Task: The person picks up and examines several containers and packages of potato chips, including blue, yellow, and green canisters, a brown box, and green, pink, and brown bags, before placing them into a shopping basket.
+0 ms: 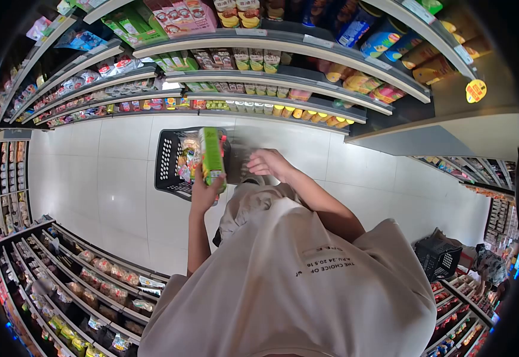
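My left hand point(204, 189) is closed around the lower end of a slim green box point(212, 152), which stands out lengthwise over a black shopping basket point(163, 160). Inside the basket lie several colourful packaged snacks point(189, 156), partly covered by the box. A small red item shows beside the box at the basket's right side, too little of it visible to name. My right hand point(266, 164) is to the right of the basket, apart from it, with loosely bent fingers and nothing visible in them. A dark blurred area lies just beyond its fingertips.
Shelves of boxed and canned snacks point(259, 41) curve across the front. Lower racks of packaged goods point(98, 279) stand at the left rear. A second black basket point(437, 257) is at the right, near another person point(490, 265). White tiled floor point(116, 160) surrounds me.
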{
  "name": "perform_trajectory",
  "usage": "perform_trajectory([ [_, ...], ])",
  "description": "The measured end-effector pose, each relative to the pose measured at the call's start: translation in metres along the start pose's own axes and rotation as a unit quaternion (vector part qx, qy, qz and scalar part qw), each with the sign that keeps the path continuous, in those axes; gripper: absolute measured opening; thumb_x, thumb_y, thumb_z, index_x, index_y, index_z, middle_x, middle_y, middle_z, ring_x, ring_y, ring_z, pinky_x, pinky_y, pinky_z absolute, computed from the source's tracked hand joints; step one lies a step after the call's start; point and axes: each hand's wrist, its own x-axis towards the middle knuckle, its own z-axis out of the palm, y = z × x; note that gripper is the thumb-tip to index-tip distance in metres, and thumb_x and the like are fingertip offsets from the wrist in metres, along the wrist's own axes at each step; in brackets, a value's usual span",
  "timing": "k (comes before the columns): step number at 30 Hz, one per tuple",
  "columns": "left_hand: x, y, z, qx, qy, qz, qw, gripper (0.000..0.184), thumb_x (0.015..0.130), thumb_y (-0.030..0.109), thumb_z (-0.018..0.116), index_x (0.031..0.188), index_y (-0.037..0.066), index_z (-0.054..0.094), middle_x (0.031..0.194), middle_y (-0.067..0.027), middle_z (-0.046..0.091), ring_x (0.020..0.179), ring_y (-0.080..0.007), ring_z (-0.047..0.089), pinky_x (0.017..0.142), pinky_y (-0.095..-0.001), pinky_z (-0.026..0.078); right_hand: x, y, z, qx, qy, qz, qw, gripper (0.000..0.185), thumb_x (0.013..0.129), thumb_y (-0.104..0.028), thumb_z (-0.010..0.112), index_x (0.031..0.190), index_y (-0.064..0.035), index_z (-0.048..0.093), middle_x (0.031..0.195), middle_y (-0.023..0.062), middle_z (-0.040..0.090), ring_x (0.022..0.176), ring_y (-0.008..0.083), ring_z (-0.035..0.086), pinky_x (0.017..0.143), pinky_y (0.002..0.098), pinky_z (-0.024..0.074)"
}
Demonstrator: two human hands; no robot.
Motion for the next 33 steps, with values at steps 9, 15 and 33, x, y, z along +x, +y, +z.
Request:
perform_trajectory([
  [9,0.097,-0.186,-0.029,0.113,-0.021,-0.223,0.968,0.071,0.073,0.043,0.069,0.126,0.001,0.053,0.106,-0.0201,0.064,0.099,-0.0266,0.062,0.083,-0.0352,0.049,0.072,-0.011,-0.047,-0.067,0.173,-0.026,0.982,0.029,0.086,-0.027,0.052,0.098,-0.0011,0.058,0.085,0.0121,0.066,0.071,0.0177,0.064,0.065,0.0296,0.0524],
  [15,0.101,-0.213,-0.003,0.217,-0.083,-0.2,0.952,0.073,0.073,0.044,0.067,0.13,0.001,0.049,0.114,-0.0257,0.06,0.11,-0.0347,0.058,0.094,-0.0395,0.045,0.076,-0.005,-0.05,-0.034,0.191,0.043,0.98,0.027,0.088,-0.024,0.051,0.103,-0.0021,0.058,0.09,0.0135,0.066,0.074,0.021,0.065,0.068,0.0313,0.0524],
  [33,0.129,-0.303,0.039,-0.08,0.1,-0.385,0.914,0.062,0.072,0.011,0.065,0.132,0.003,0.048,0.118,-0.0196,0.06,0.108,-0.0242,0.06,0.087,-0.0331,0.048,0.102,-0.063,-0.116,-0.161,0.181,0.027,0.97,0.032,0.088,-0.023,0.053,0.108,0.0016,0.055,0.092,0.0154,0.066,0.076,0.021,0.065,0.067,0.0316,0.052],
])
